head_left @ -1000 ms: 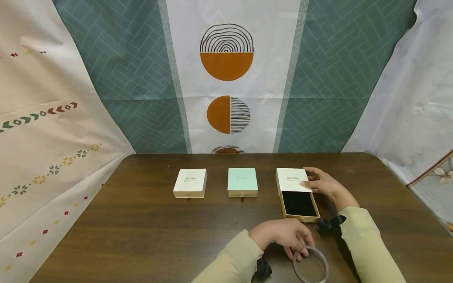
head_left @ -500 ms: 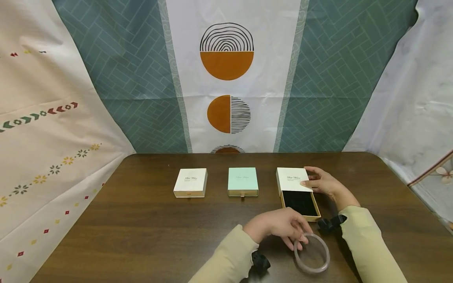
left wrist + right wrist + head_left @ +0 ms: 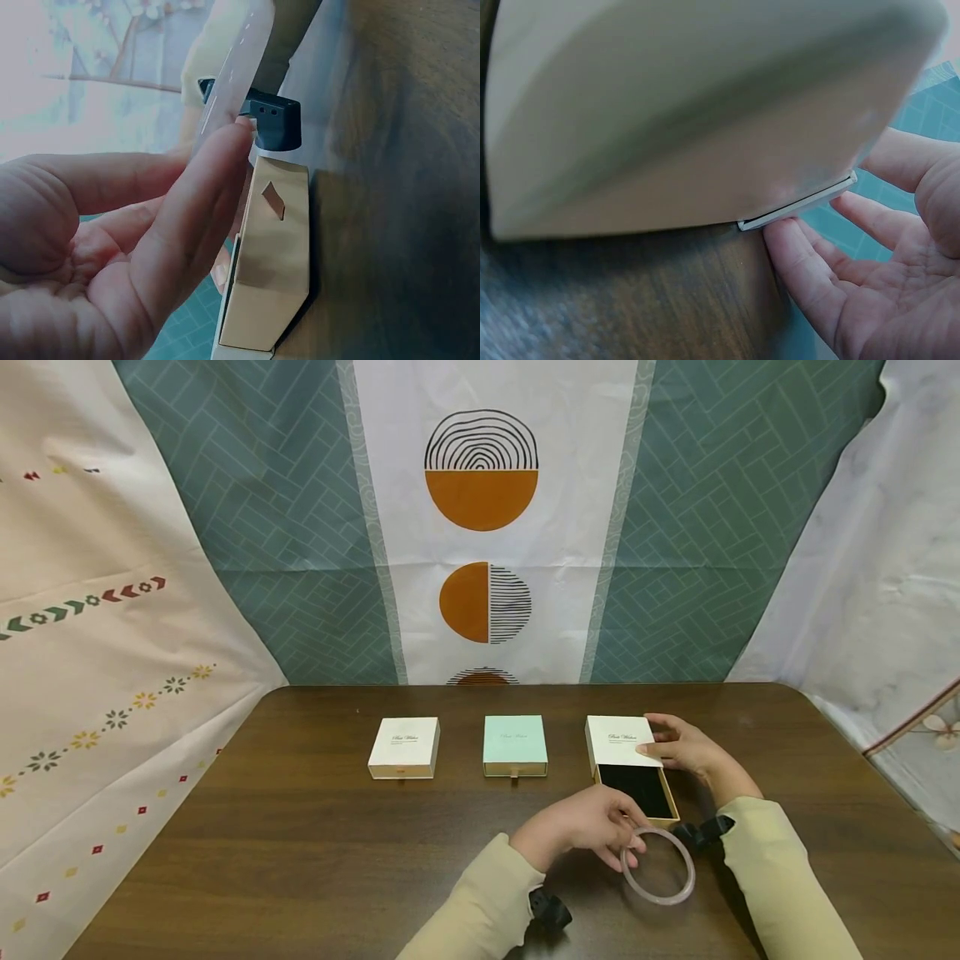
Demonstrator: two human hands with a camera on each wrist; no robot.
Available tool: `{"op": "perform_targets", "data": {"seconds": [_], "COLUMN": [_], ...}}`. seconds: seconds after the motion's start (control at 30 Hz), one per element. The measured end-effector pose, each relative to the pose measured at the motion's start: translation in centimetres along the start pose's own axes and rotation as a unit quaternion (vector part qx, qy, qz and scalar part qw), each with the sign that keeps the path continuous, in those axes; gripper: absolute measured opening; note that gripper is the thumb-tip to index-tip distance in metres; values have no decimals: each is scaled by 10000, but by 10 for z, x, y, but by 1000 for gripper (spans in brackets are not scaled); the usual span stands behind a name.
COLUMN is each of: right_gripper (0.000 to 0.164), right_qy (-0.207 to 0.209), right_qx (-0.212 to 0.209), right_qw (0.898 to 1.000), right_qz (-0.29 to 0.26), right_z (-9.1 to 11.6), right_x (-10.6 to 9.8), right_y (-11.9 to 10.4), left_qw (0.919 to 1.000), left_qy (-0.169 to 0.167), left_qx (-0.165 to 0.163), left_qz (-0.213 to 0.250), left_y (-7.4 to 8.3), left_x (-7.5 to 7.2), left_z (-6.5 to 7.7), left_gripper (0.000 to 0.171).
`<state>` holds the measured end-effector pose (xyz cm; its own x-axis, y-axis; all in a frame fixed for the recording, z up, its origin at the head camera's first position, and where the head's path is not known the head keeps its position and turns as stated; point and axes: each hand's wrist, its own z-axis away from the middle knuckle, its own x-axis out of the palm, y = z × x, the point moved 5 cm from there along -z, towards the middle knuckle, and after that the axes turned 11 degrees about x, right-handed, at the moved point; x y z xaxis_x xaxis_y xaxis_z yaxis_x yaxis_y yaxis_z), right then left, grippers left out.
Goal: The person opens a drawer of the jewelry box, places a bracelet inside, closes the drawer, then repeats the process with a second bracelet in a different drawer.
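Observation:
My left hand (image 3: 581, 831) pinches the left side of a pale pinkish bangle (image 3: 692, 868), which hangs tilted just in front of the right-hand white box's drawer. In the left wrist view the bangle (image 3: 238, 71) rises edge-on from between thumb and fingers. The right-hand white box (image 3: 615, 739) has its gold-edged drawer (image 3: 660, 821) pulled out towards me, showing a black lining and nothing in it. My right hand (image 3: 690, 752) holds that box's sleeve at its right side, thumb on the top and fingers at the far edge. The drawer front (image 3: 274, 240) carries a small pull tab (image 3: 273, 199).
A closed mint-green box (image 3: 514, 742) stands to the left of the white one, and a second white box (image 3: 405, 743), also closed, is farther left. All stand on a dark wooden table (image 3: 300, 860). Patterned cloths (image 3: 315, 527) hang behind and beside it.
My left hand has lifted and moved the bangle away from me, up towards the pulled-out drawer. The right hand and the boxes have stayed in place.

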<state>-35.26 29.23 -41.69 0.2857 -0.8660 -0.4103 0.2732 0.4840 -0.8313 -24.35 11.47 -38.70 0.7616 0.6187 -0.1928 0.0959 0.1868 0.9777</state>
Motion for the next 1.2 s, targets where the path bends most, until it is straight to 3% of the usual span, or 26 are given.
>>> {"op": "perform_targets", "data": {"seconds": [0.5, 1.2], "right_gripper": [81, 81], "right_qy": [-30, -13], "right_qx": [27, 54], "right_qw": [9999, 9999], "right_qz": [-113, -124], "right_z": [0, -1], "right_x": [0, -1], "right_y": [0, 0], "left_qw": [9982, 9823], "left_qy": [436, 1737], "left_qx": [97, -28], "left_qz": [410, 698], "left_y": [2, -14], "left_x": [-9, -19], "left_z": [-1, -8], "left_gripper": [23, 24]}}
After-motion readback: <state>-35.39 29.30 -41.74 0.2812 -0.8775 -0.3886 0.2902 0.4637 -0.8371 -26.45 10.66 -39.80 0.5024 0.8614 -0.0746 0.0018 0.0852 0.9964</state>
